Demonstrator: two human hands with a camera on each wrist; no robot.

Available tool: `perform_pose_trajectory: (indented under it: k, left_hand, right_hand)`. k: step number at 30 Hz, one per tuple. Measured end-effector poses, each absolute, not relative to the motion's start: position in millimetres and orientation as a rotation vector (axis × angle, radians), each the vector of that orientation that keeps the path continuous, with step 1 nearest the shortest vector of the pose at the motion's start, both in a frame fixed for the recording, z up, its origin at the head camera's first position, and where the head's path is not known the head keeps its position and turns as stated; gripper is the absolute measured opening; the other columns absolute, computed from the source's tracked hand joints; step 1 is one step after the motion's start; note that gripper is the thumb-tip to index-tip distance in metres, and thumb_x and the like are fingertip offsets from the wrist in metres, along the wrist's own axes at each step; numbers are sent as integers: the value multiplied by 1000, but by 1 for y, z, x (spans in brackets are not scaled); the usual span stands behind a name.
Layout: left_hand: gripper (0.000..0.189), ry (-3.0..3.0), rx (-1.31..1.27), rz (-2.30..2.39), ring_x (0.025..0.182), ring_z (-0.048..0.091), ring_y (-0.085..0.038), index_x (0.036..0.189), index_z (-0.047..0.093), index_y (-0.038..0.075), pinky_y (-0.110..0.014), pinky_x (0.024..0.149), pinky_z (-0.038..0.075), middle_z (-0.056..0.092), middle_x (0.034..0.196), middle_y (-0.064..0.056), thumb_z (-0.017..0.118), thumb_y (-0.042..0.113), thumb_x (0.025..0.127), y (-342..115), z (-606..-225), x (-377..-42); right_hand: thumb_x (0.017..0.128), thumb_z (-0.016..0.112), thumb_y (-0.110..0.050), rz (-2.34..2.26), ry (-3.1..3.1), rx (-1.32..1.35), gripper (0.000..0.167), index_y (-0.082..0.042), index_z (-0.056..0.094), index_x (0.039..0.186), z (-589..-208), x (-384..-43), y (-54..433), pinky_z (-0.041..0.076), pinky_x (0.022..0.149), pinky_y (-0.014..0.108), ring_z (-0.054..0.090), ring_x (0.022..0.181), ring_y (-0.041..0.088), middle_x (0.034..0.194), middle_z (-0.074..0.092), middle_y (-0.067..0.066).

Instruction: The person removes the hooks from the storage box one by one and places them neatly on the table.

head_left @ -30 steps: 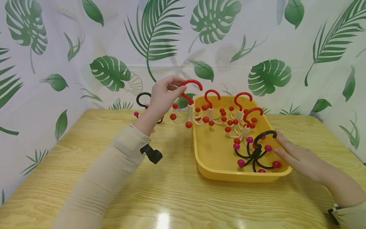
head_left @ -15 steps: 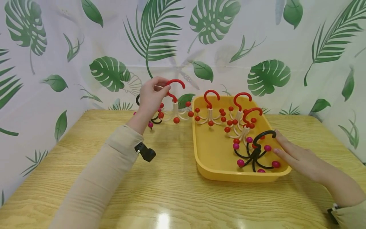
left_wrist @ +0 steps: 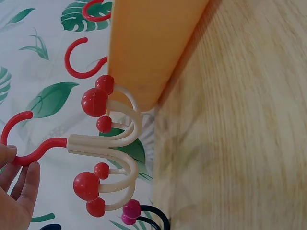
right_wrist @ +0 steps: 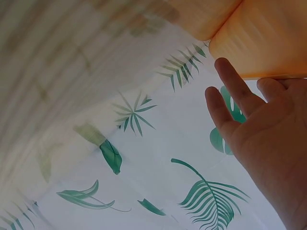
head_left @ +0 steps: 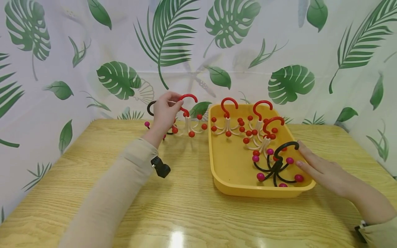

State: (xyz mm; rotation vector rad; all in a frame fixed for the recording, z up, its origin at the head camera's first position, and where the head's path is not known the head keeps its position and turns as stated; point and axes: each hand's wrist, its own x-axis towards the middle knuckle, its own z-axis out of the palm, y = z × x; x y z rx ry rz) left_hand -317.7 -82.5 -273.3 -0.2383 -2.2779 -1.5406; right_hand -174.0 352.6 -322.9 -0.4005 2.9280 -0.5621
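Note:
My left hand pinches the red hook of a beige multi-arm hanger between thumb and fingers. This hanger hangs upright left of the yellow tub, its curved arms tipped with red balls; whether it touches the table I cannot tell. Close up in the left wrist view, the fingertips grip the bend of the red hook. Partly hidden behind the left hand stands a black hanger with magenta balls. My right hand rests with straight fingers against the tub's right rim, holding nothing.
Inside the tub are several hangers: red-hooked beige ones, such as the one at back left, and a black one at the front right. A leaf-patterned cloth rises behind the wooden table.
The left hand has carried the red-hooked hanger leftward, away from the tub's left rim, then lowered it a little beside the black hanger. My right hand has stayed put.

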Motion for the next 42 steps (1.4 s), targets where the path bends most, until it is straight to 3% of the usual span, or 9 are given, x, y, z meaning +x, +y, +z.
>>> perform_pose_trajectory:
  k: [42]
  left_hand:
    - [14, -2293, -229, -1582, 85, 60, -20, 103, 66, 6, -29, 70, 51, 64, 99, -8, 67, 13, 91, -81, -310, -331]
  right_hand:
    - [103, 29, -46, -590, 2896, -373, 68, -21, -10, 152, -322, -173, 351, 18, 92, 77, 18, 129, 61, 156, 2, 21]
